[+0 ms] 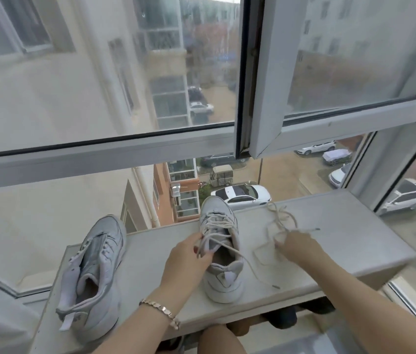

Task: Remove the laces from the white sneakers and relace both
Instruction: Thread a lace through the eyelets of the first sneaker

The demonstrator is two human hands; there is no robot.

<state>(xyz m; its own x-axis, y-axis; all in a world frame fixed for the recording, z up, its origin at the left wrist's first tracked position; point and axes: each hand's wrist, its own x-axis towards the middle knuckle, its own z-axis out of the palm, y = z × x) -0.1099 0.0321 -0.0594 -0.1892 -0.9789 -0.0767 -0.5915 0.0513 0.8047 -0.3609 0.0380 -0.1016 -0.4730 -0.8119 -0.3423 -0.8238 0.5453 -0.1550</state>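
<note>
Sneakers sit well apart on the windowsill (342,238): an unlaced sneaker (94,272) lies at the left, a laced sneaker (224,282) in the middle. Left hand (186,261) fingers pinch the laced sneaker's tongue edge. Right hand (296,245) fingers, blurred, pinch a loose lace (282,217) just beside it.

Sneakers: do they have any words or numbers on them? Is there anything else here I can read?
No text here can be read.
On the laced sneaker, the heel patch is too blurred to read.
On the unlaced sneaker, the white pull tab shows no readable print.
The loose lace is plain.
On the cars outside, the plates are too small to read.
</note>
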